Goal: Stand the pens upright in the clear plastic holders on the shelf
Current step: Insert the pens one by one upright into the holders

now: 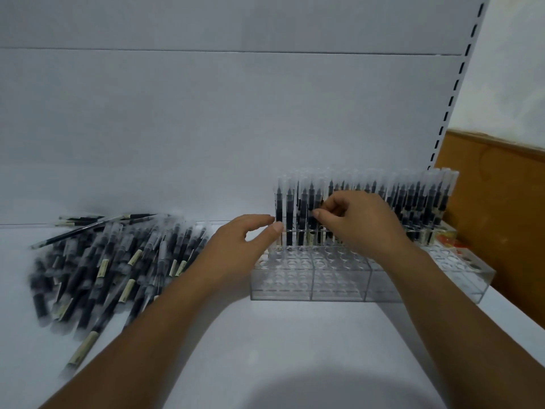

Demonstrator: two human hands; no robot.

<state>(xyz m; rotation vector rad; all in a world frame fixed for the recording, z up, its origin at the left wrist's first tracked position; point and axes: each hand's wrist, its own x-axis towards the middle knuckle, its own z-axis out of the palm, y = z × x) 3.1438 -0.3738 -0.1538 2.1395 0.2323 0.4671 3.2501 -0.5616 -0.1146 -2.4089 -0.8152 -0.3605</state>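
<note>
Item: clear plastic holders (309, 283), on the white shelf (265, 349), at 3 o'clock of your view.
Upright pens (413, 196): standing in the holders' 12 o'clock rows.
Loose pens (112, 261): heaped at 9 o'clock of the holders.
Your right hand (362, 222): thumb and forefinger pinch a single pen (317, 196) standing in the row.
Your left hand (244, 240): fingers relaxed, holding nothing, thumb just beside the end pen (279, 202) at the row's 9 o'clock end.

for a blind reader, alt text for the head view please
A person's right hand pinches an upright pen in the clear plastic holders on a white shelf. The left hand is open beside the row; a pile of loose pens lies further left.
</note>
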